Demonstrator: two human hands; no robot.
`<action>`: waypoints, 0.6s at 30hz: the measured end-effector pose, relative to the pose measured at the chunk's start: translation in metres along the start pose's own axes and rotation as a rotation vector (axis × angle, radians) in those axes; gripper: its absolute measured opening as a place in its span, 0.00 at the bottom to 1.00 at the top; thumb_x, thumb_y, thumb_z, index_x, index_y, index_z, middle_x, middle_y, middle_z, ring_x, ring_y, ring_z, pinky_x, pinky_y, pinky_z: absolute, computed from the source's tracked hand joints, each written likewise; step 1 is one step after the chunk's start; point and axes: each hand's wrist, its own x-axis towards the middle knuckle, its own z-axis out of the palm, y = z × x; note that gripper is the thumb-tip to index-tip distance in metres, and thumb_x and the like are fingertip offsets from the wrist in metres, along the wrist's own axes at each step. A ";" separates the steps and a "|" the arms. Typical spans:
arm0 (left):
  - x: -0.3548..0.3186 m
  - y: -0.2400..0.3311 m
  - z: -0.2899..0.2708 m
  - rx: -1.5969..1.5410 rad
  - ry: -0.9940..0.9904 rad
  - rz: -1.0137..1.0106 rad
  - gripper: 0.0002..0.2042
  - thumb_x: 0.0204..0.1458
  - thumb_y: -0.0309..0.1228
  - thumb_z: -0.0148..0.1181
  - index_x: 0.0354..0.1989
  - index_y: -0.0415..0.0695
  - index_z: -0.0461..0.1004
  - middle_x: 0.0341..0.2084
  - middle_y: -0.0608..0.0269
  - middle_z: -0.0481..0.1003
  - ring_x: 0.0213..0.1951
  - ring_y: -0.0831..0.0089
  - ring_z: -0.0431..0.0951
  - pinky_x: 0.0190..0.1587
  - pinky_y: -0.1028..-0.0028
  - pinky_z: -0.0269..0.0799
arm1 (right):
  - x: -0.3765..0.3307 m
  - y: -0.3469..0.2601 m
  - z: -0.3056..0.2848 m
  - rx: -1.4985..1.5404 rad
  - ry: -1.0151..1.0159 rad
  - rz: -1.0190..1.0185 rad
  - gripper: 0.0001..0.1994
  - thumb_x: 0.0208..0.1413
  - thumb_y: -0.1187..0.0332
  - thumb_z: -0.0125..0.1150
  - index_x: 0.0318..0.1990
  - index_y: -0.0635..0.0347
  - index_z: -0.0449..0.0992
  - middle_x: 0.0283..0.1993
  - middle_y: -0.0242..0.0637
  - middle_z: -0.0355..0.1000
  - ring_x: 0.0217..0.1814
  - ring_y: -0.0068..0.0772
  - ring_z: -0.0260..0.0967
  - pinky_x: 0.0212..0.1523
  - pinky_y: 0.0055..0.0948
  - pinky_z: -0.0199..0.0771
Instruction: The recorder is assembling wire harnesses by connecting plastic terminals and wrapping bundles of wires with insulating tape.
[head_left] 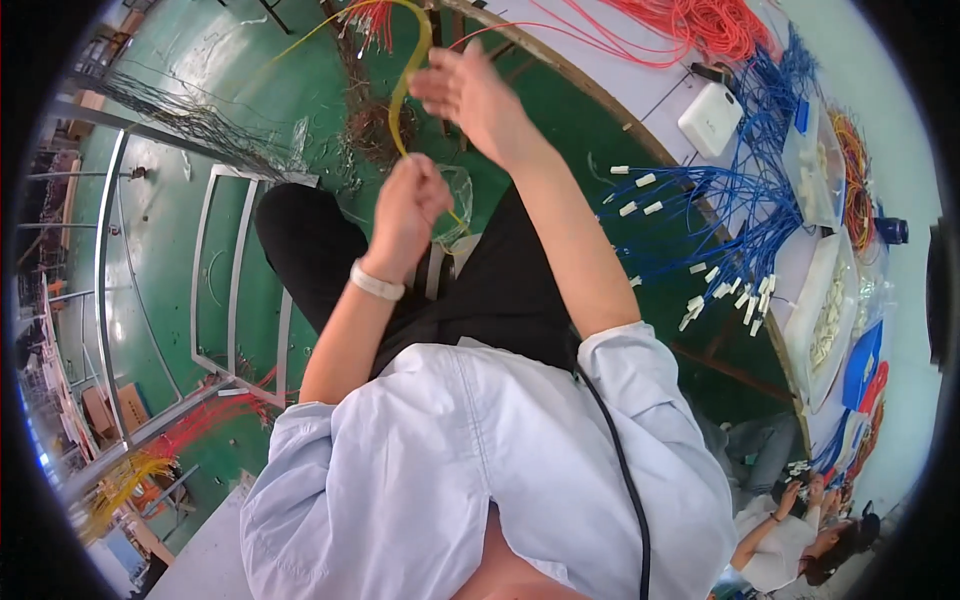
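Observation:
My left hand (408, 205) is closed in a fist above my lap, gripping a bundle of yellow wire (400, 95). From the fist the bundle rises in a curve towards the top edge, and a short yellow end shows below the hand. Just right of the curve is my right hand (465, 95), its fingers stretched out and slightly blurred. Its fingertips come close to the yellow wire; whether they touch it I cannot tell. A clear plastic bag (460, 190) shows behind my left hand, low between my knees.
Blue wires with white connectors (720, 215) hang over the table edge at right. A white box-shaped device (710, 120) and a red wire pile (700, 30) lie on the table. Metal frame racks (235, 270) stand at left. Another person (785, 540) sits at lower right.

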 end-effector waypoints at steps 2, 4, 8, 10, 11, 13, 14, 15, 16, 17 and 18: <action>0.009 0.037 0.003 -0.240 0.007 0.024 0.11 0.65 0.37 0.39 0.33 0.46 0.62 0.20 0.73 0.56 0.24 0.78 0.60 0.32 0.73 0.66 | -0.020 0.054 -0.039 -0.587 -0.357 -0.132 0.20 0.64 0.58 0.47 0.55 0.63 0.67 0.55 0.32 0.67 0.57 0.25 0.63 0.61 0.29 0.60; 0.024 0.058 -0.021 -0.291 -0.011 0.079 0.10 0.65 0.36 0.41 0.34 0.46 0.64 0.19 0.74 0.54 0.24 0.78 0.58 0.35 0.74 0.64 | -0.049 0.090 -0.057 -0.690 -0.477 0.288 0.16 0.65 0.61 0.47 0.46 0.66 0.73 0.48 0.35 0.71 0.52 0.25 0.67 0.57 0.26 0.64; 0.048 0.068 -0.049 -0.323 0.175 0.129 0.11 0.65 0.38 0.42 0.39 0.44 0.65 0.20 0.73 0.55 0.24 0.79 0.57 0.38 0.75 0.64 | -0.082 0.109 -0.073 -0.243 0.009 0.214 0.13 0.66 0.63 0.45 0.33 0.60 0.71 0.31 0.28 0.67 0.37 0.22 0.67 0.50 0.34 0.70; 0.049 0.055 -0.054 0.409 0.536 0.167 0.15 0.63 0.43 0.46 0.37 0.43 0.68 0.21 0.72 0.62 0.25 0.80 0.61 0.36 0.76 0.63 | -0.071 0.097 -0.078 0.156 0.104 0.064 0.11 0.65 0.63 0.45 0.32 0.57 0.68 0.24 0.25 0.60 0.30 0.20 0.64 0.43 0.32 0.72; 0.046 0.040 -0.061 0.406 0.531 0.163 0.15 0.63 0.43 0.46 0.37 0.43 0.68 0.21 0.72 0.62 0.25 0.80 0.61 0.36 0.76 0.63 | -0.065 0.089 -0.074 0.289 0.145 0.063 0.11 0.66 0.61 0.46 0.33 0.55 0.68 0.23 0.24 0.54 0.26 0.21 0.58 0.41 0.32 0.71; 0.021 -0.002 -0.074 0.765 0.194 -0.128 0.21 0.60 0.50 0.48 0.27 0.44 0.73 0.20 0.68 0.72 0.24 0.80 0.67 0.29 0.77 0.61 | -0.059 0.077 -0.071 0.359 0.156 0.064 0.11 0.66 0.61 0.46 0.34 0.55 0.68 0.23 0.24 0.53 0.26 0.21 0.56 0.39 0.31 0.70; 0.006 -0.016 -0.053 0.650 0.152 -0.315 0.21 0.60 0.51 0.47 0.28 0.45 0.73 0.20 0.68 0.71 0.24 0.80 0.66 0.29 0.77 0.60 | -0.059 0.072 -0.070 0.432 0.160 0.064 0.11 0.66 0.60 0.46 0.34 0.55 0.68 0.23 0.23 0.51 0.26 0.21 0.54 0.38 0.30 0.69; -0.003 -0.032 -0.057 0.554 0.065 -0.470 0.25 0.59 0.54 0.45 0.33 0.42 0.74 0.24 0.64 0.74 0.27 0.76 0.71 0.33 0.76 0.65 | -0.059 0.069 -0.064 0.496 0.179 0.079 0.11 0.65 0.60 0.47 0.35 0.55 0.69 0.23 0.23 0.50 0.25 0.21 0.51 0.33 0.26 0.65; -0.009 -0.045 -0.051 0.420 0.108 -0.579 0.29 0.59 0.57 0.42 0.37 0.39 0.73 0.30 0.61 0.75 0.32 0.72 0.74 0.37 0.74 0.66 | -0.061 0.064 -0.059 0.490 0.191 0.062 0.11 0.65 0.60 0.47 0.35 0.55 0.69 0.23 0.23 0.50 0.25 0.21 0.51 0.33 0.26 0.65; -0.009 -0.057 -0.046 0.288 0.148 -0.685 0.33 0.59 0.60 0.39 0.42 0.36 0.72 0.35 0.57 0.76 0.36 0.68 0.77 0.42 0.73 0.67 | -0.064 0.058 -0.054 0.519 0.208 0.059 0.11 0.65 0.60 0.47 0.35 0.55 0.69 0.22 0.23 0.49 0.24 0.20 0.49 0.31 0.24 0.61; -0.003 -0.071 -0.060 0.037 0.025 -0.819 0.38 0.57 0.63 0.37 0.50 0.33 0.69 0.45 0.51 0.74 0.46 0.63 0.76 0.52 0.69 0.65 | -0.067 0.055 -0.051 0.547 0.225 0.054 0.11 0.65 0.60 0.47 0.35 0.55 0.69 0.21 0.23 0.47 0.24 0.19 0.47 0.28 0.21 0.57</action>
